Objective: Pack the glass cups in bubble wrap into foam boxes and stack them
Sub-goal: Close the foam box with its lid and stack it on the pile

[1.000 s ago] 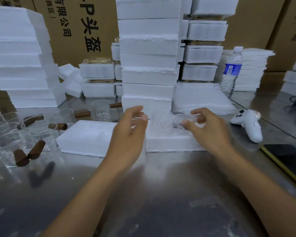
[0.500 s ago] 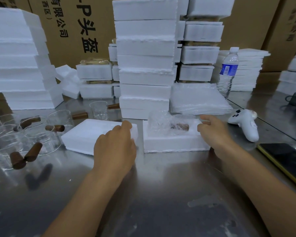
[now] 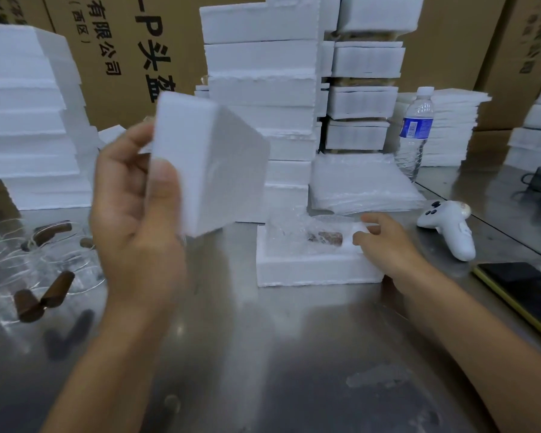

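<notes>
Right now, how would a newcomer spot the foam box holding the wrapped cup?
Find the tall foam stack mid-table. At its foot lies a low foam box, the right hand on its end. Only it lies open, a bubble-wrapped cup inside.

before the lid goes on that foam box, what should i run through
1. Left hand has a firm grip on the foam lid: ok, thumb and fingers curl round its edge.
2. Wrapped cup lies inside the foam box: ok.
3. Bubble wrap sits below the rim: cannot tell, it seems to puff up at the left end.
4. Right hand is clear of the opening: not ok, its fingers rest on the box's right end.
5. Lid is lined up over the box: not ok, it is held up, tilted, to the left of the box.
6. Lid's hollow side faces down: cannot tell, only plain faces show.
</notes>
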